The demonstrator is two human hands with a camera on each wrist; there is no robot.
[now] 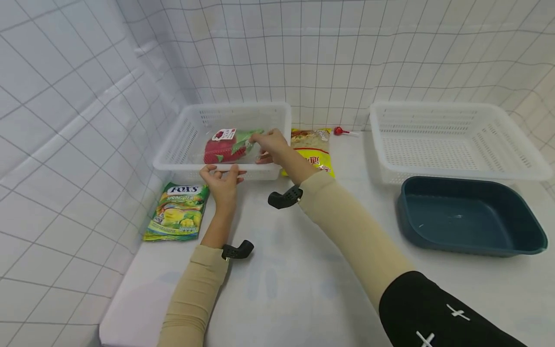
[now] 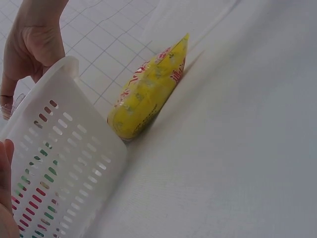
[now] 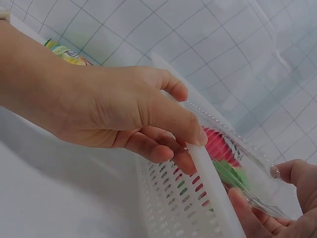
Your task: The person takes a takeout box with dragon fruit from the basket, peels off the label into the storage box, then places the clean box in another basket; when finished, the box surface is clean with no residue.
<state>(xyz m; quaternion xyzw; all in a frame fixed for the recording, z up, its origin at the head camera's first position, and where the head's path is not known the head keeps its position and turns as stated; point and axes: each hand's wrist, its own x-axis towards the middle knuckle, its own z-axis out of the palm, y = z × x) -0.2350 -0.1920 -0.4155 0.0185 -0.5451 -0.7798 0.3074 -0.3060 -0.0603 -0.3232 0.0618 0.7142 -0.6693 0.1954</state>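
In the head view, a clear plastic pack [image 1: 225, 147] with red and green contents and a white label lies in the left white basket [image 1: 173, 166]. My right hand [image 1: 274, 145] reaches over that basket's right end and pinches the pack's clear edge. The right wrist view shows this right hand [image 3: 302, 191] with thumb and fingers at the pack's beaded rim. My left hand [image 1: 223, 185] holds the front rim of the basket, its thumb on the rim edge and fingers curled at the outer wall, as the left hand [image 3: 133, 109] shows up close.
A green Fox's candy bag [image 1: 178, 212] lies left of my left wrist. Behind my right forearm are a yellow snack bag [image 1: 311, 147] and a red lollipop [image 1: 339, 130]. Farther right stand another white basket [image 1: 459, 171] and a dark teal tub [image 1: 468, 248] before it.
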